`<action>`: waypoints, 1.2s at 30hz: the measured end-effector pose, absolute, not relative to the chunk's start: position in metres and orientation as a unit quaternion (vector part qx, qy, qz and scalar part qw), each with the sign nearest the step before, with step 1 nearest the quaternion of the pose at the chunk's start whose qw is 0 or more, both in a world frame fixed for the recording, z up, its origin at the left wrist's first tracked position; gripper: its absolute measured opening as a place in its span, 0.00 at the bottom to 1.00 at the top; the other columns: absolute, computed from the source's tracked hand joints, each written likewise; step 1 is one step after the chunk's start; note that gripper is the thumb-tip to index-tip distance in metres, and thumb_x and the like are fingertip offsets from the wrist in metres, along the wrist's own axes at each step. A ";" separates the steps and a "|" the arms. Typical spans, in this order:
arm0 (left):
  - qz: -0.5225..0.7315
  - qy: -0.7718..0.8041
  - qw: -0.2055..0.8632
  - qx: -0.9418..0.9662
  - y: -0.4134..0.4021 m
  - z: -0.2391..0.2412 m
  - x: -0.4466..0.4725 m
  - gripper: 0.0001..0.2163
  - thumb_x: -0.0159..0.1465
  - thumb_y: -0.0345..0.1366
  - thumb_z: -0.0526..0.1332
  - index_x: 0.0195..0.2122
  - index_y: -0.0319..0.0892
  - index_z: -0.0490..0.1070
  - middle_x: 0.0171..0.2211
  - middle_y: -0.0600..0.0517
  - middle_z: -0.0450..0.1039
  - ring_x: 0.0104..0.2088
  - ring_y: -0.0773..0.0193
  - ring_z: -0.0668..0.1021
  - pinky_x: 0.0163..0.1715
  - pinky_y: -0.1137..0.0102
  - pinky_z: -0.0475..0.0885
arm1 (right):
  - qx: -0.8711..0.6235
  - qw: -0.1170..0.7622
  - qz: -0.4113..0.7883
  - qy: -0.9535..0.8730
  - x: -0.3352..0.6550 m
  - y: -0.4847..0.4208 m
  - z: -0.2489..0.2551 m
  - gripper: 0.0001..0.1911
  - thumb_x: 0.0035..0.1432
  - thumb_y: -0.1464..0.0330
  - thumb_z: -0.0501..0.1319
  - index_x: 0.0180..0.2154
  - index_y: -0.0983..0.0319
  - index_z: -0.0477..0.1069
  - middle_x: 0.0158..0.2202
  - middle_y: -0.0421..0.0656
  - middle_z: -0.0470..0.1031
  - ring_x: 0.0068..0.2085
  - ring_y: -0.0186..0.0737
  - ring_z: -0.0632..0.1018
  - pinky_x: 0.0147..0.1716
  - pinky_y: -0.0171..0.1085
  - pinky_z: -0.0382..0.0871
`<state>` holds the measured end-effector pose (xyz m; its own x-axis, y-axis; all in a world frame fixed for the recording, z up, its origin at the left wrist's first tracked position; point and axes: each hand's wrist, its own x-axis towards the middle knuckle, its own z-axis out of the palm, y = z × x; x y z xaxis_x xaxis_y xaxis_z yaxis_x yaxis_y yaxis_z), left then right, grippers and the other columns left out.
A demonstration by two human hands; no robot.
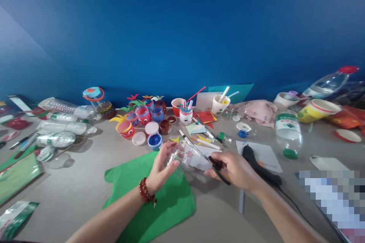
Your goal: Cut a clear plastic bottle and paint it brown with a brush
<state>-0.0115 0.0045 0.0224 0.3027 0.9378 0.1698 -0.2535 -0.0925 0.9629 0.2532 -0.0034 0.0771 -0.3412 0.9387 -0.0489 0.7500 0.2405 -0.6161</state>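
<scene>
Left grip (160, 166) holds clear bottle piece (177, 156); right grip (236, 169) holds scissors (214, 163).

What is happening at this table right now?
A person holds a clear plastic bottle piece in the left hand and scissors in the right hand, with the blades pointing at the plastic. Both hands are above a green paper sheet on the table. A black glue gun lies beside the right hand, and open paint pots stand behind.

Deep blue wall (182, 26) behind cluttered grey table (71, 193)
</scene>
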 end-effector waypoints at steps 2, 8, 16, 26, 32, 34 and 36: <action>0.490 0.301 0.636 0.515 0.006 0.023 -0.013 0.20 0.64 0.42 0.64 0.56 0.45 0.66 0.53 0.43 0.74 0.46 0.55 0.78 0.39 0.66 0.73 | -0.553 0.172 0.276 -0.767 0.253 -0.003 0.077 0.24 0.54 0.47 0.64 0.23 0.59 0.62 0.21 0.38 0.66 0.25 0.36 0.66 0.24 0.33 0.58; 0.408 0.200 0.786 0.419 0.012 0.026 -0.013 0.22 0.63 0.50 0.60 0.51 0.39 0.73 0.51 0.39 0.75 0.41 0.52 0.80 0.30 0.67 0.74 | -0.541 0.162 0.245 -0.788 0.254 -0.003 0.077 0.25 0.54 0.46 0.64 0.22 0.59 0.63 0.20 0.38 0.67 0.24 0.35 0.67 0.24 0.33 0.57; 0.380 0.166 0.846 0.335 0.017 0.024 -0.014 0.21 0.60 0.49 0.60 0.47 0.40 0.75 0.38 0.42 0.76 0.38 0.54 0.78 0.20 0.72 0.72 | -0.543 0.139 0.172 -0.810 0.250 -0.006 0.077 0.23 0.54 0.48 0.64 0.22 0.59 0.66 0.21 0.40 0.71 0.24 0.37 0.70 0.25 0.34 0.55; 0.263 0.095 0.910 0.307 0.018 0.021 -0.011 0.24 0.61 0.47 0.57 0.49 0.32 0.75 0.37 0.39 0.77 0.36 0.53 0.79 0.18 0.71 0.72 | -0.502 0.163 0.154 -0.836 0.252 -0.008 0.080 0.24 0.55 0.48 0.64 0.21 0.60 0.66 0.18 0.40 0.71 0.23 0.36 0.70 0.25 0.35 0.53; 0.201 0.092 0.930 0.295 0.017 0.018 -0.009 0.25 0.60 0.50 0.56 0.45 0.31 0.76 0.34 0.40 0.76 0.30 0.57 0.78 0.15 0.73 0.70 | -0.472 0.161 0.192 -0.845 0.252 -0.008 0.083 0.27 0.54 0.46 0.64 0.19 0.60 0.65 0.17 0.39 0.69 0.21 0.34 0.68 0.23 0.34 0.50; 0.182 0.094 0.933 0.298 0.017 0.019 -0.009 0.25 0.59 0.51 0.56 0.43 0.31 0.76 0.32 0.41 0.75 0.28 0.57 0.78 0.15 0.74 0.69 | -0.467 0.158 0.207 -0.845 0.252 -0.008 0.083 0.27 0.54 0.45 0.64 0.19 0.60 0.65 0.17 0.39 0.68 0.21 0.34 0.67 0.23 0.34 0.49; 0.174 0.095 0.933 0.300 0.018 0.020 -0.009 0.24 0.59 0.50 0.56 0.42 0.32 0.76 0.32 0.41 0.76 0.27 0.58 0.78 0.14 0.73 0.68 | -0.465 0.157 0.219 -0.843 0.252 -0.008 0.083 0.28 0.53 0.44 0.64 0.19 0.60 0.64 0.17 0.38 0.66 0.21 0.33 0.66 0.23 0.34 0.49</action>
